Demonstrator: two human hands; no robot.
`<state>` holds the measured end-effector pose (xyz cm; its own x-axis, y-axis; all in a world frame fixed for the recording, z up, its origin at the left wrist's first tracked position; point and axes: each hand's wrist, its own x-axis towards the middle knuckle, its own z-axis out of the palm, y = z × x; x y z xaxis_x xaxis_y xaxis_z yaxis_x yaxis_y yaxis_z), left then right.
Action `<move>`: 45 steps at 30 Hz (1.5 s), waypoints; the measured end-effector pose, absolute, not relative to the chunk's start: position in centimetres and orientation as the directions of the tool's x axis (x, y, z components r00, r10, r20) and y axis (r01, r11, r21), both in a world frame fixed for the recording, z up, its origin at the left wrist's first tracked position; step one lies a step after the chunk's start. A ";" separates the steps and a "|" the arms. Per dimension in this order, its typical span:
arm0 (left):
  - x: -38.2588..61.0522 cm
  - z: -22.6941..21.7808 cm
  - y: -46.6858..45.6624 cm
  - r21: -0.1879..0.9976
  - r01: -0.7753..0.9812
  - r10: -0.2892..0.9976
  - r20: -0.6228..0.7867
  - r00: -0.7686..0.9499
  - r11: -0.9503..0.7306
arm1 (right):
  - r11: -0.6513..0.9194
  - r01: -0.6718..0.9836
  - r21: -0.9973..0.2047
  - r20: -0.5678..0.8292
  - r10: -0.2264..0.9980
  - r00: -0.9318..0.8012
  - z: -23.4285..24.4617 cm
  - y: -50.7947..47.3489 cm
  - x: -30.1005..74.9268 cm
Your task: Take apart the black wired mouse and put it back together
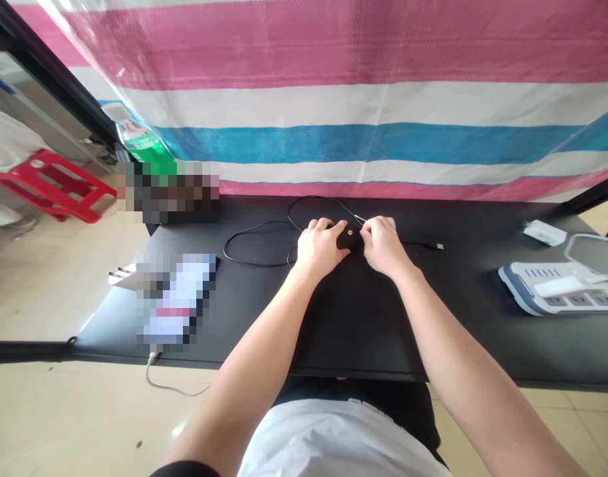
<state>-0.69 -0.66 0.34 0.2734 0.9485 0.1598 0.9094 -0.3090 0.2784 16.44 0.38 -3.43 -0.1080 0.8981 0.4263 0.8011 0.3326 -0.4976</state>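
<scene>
A small black device [348, 237] with a pale round mark lies low over the black table between my hands. My left hand [319, 250] grips its left side, thumb and fingers on opposite edges. My right hand [380, 244] is closed in a pinch at the device's right side, on a black cable [256, 228]. That cable loops over the table behind and left of my left hand. Past my right hand lies a USB plug [439, 246] on a short stretch of black cable. A thin silvery tip [359, 218] shows above my right fingers; its kind is unclear.
On the left, a phone [184, 291] with a charging cable lies beside a pronged charger [122, 274]. A white adapter [545, 232] and a power strip [522, 285] sit on the right. Striped sheeting [333, 142] hangs behind the table. A red stool [60, 182] with a seated person stands left.
</scene>
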 end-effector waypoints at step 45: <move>-1.1 -1.4 0.0 0.392 0.741 0.796 0.521 0.310 -0.545 | 0.291 0.511 -0.809 0.329 0.944 -0.017 -2.0 -0.3 15.9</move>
<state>-1.11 0.05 -1.43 0.3101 0.7955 0.5205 0.7410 -0.5453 0.3919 15.89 -0.29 -1.99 -0.0168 0.9441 0.3291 0.5114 0.2910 -0.8086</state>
